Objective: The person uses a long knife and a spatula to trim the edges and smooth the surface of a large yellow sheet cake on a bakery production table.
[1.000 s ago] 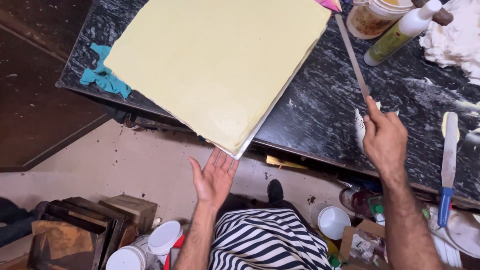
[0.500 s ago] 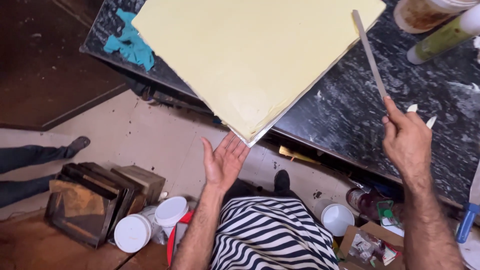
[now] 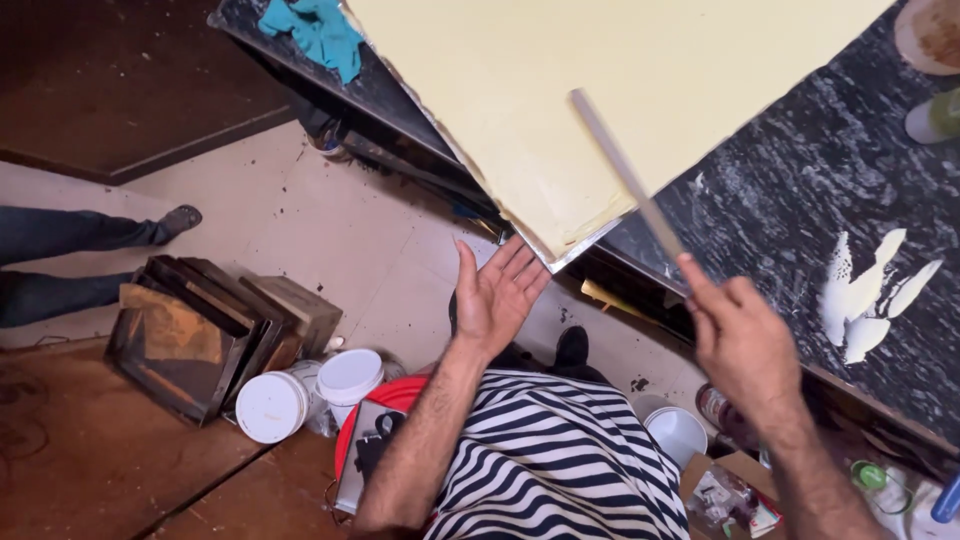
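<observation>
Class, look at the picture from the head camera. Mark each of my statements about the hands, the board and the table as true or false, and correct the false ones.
1. The right hand grips one end of a long thin metal strip. True.
2. The left hand is closed in a fist around the strip. False: it is open, palm up, at the overhanging corner of the pale yellow board, and holds nothing.
3. The yellow board lies wholly on the dark marble table. False: one corner juts out past the table's edge.
4. A teal cloth lies on the table beside the board. True.
5. White buckets stand on the tabletop. False: they are on the floor, next to a stack of frames.
</observation>
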